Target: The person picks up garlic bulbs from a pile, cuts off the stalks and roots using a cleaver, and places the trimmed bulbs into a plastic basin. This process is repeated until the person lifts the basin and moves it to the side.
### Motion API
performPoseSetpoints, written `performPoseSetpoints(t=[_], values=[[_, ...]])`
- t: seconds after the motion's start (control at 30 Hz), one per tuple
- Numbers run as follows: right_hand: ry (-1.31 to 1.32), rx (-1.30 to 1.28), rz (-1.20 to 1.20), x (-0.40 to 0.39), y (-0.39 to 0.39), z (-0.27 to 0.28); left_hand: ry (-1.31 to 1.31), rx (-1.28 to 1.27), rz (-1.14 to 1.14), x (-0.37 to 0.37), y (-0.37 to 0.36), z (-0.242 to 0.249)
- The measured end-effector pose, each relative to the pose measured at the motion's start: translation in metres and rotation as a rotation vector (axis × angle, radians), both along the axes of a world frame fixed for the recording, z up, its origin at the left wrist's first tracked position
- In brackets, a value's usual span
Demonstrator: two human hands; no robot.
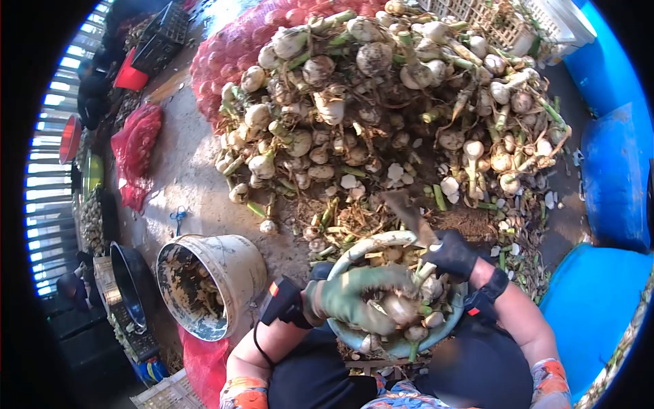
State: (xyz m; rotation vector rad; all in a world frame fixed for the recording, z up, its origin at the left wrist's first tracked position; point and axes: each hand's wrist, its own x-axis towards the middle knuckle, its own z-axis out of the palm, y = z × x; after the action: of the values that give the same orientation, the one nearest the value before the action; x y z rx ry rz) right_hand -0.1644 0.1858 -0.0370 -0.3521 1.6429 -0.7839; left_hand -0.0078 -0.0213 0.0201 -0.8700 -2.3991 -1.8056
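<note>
My left hand, in a green glove, is wrapped round a white bulb over a round blue basin. My right hand, in a dark glove, is closed on the handle of a knife, whose blade points up and to the left. A cut green stem stands up between the two hands. More bulbs with short stems lie in the basin, between my knees. Beyond it rises a large heap of dirty bulbs with roots and stalks.
A stained white bucket lies tilted at the left of the basin. Red mesh sacks rest on the floor farther left. Blue tubs line the right side. Pale crates stand behind the heap. Trimmings litter the floor.
</note>
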Motion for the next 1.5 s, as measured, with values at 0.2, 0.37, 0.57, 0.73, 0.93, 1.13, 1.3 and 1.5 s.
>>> performPoseSetpoints(t=[0.2, 0.37, 0.57, 0.73, 0.93, 1.13, 1.3, 1.5], values=[[0.234, -0.135, 0.033, -0.004, 0.018, -0.022, -0.882, -0.423, 1.187, 0.057, -0.054, -0.071], [0.203, -0.099, 0.036, -0.002, 0.007, -0.016, -1.377, -1.074, 1.211, 0.137, -0.147, -0.199], [0.184, -0.142, 0.036, -0.006, 0.002, -0.012, -1.319, -1.177, 0.956, 0.105, -0.107, -0.168], [0.168, -0.152, 0.042, -0.001, 0.001, -0.009, -1.441, -1.016, 0.902, 0.075, -0.094, -0.127], [0.336, -0.310, 0.032, 0.008, -0.008, 0.005, -0.214, -1.010, 1.057, 0.047, -0.070, -0.081], [0.743, -0.522, 0.223, 0.015, -0.028, 0.048, -0.851, 0.604, 0.681, 0.035, -0.031, -0.109], [0.784, -0.723, 0.292, 0.017, -0.028, 0.052, -1.348, 2.073, 0.356, 0.023, -0.002, -0.095], [0.804, -0.796, 0.325, 0.016, -0.023, 0.043, -1.204, 1.236, 0.929, -0.016, 0.047, 0.016]])
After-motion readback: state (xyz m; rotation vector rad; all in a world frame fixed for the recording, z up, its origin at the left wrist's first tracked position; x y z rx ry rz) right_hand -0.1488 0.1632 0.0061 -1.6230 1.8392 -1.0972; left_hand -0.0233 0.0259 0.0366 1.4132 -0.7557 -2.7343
